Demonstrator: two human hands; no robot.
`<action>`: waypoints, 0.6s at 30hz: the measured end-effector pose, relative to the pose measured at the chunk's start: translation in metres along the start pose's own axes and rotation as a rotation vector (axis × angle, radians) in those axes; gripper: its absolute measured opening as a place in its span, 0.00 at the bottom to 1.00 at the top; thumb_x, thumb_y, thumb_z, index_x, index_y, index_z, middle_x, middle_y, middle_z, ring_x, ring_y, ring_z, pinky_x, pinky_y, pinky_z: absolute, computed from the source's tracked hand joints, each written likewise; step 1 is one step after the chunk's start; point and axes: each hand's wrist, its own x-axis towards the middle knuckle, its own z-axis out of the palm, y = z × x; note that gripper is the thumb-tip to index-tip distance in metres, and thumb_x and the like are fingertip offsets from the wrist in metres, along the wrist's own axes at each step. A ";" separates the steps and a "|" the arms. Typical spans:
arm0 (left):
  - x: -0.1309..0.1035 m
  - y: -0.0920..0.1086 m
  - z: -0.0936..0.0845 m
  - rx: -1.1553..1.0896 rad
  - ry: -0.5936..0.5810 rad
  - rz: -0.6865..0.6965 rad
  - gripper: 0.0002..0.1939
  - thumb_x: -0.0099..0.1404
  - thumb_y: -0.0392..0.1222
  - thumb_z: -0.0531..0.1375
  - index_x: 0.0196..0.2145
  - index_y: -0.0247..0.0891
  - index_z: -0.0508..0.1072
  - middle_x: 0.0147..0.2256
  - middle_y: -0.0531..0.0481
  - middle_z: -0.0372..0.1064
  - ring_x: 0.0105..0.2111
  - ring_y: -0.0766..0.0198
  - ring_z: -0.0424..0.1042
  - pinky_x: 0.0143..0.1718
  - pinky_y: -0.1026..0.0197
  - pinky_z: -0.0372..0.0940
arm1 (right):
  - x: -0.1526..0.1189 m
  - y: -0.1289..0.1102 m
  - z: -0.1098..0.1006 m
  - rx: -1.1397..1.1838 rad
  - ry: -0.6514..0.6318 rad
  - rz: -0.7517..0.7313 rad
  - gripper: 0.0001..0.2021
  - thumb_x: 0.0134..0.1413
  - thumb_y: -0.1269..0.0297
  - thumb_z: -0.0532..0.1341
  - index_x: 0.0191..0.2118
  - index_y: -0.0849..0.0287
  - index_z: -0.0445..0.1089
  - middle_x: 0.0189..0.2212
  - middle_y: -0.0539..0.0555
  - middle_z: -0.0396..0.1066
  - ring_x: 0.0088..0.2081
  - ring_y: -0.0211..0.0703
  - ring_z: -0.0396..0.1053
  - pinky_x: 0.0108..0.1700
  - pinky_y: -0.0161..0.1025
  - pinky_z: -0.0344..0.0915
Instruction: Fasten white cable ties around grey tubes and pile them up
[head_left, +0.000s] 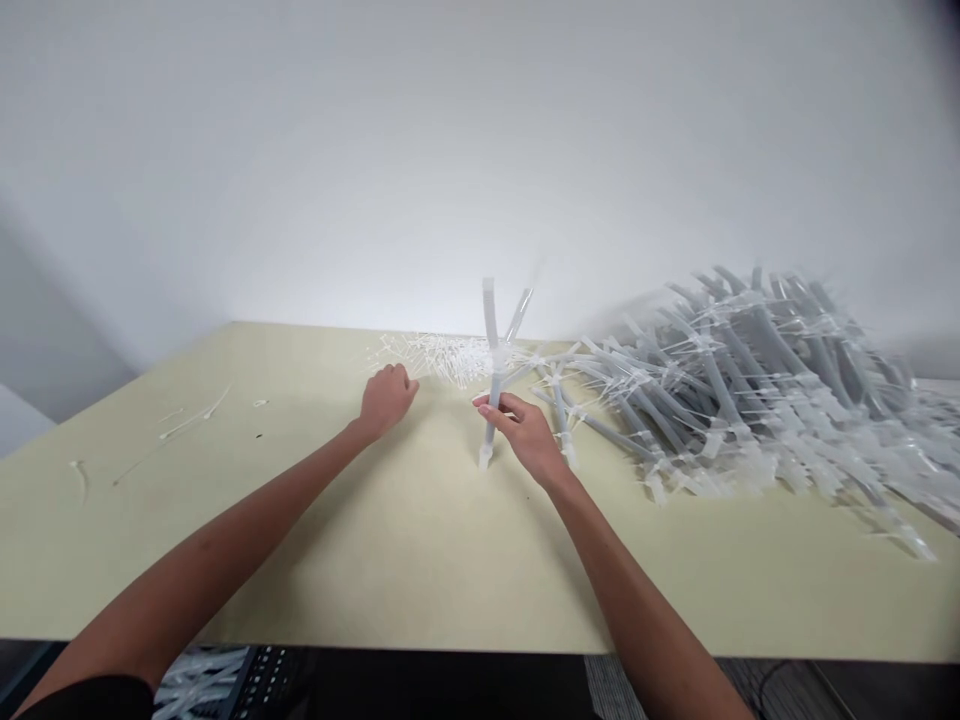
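My right hand (517, 425) grips the lower part of a translucent plastic tube piece (491, 320), which stands upright and forks into two arms at the top. To the left, my left hand (388, 398) is closed near a heap of small white zip ties (450, 357); what its fingers hold, if anything, is hidden. The heap lies near the wall, behind and between my hands. Just right of my right hand, another tube piece (561, 410) rests on the table.
A large pile of translucent tube pieces (735, 380) covers the right side of the yellowish table (420, 560). Loose zip ties (196, 420) and a small dark bit (259, 436) lie at the left. Below the front edge, a black crate (262, 680) holds more pieces.
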 end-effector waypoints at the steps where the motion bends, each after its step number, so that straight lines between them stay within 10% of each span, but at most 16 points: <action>1: -0.012 0.008 -0.004 0.013 0.024 0.053 0.08 0.61 0.39 0.47 0.32 0.36 0.63 0.32 0.44 0.63 0.34 0.57 0.63 0.35 0.58 0.55 | 0.001 0.001 -0.002 -0.037 -0.022 -0.004 0.12 0.49 0.55 0.58 0.36 0.55 0.73 0.37 0.52 0.71 0.38 0.44 0.65 0.42 0.41 0.57; 8: -0.068 0.051 -0.022 0.059 0.008 0.609 0.06 0.60 0.32 0.46 0.31 0.36 0.62 0.30 0.47 0.59 0.31 0.61 0.60 0.34 0.58 0.53 | 0.002 0.015 -0.008 -0.312 -0.177 -0.016 0.13 0.50 0.55 0.56 0.34 0.57 0.72 0.32 0.53 0.69 0.32 0.41 0.63 0.37 0.37 0.57; 18: -0.083 0.056 -0.029 -0.295 -0.040 0.548 0.04 0.62 0.33 0.46 0.32 0.38 0.59 0.32 0.51 0.59 0.31 0.65 0.59 0.35 0.61 0.55 | 0.001 0.013 -0.016 -0.578 -0.253 -0.077 0.20 0.57 0.51 0.47 0.33 0.58 0.70 0.26 0.52 0.69 0.30 0.41 0.64 0.33 0.36 0.55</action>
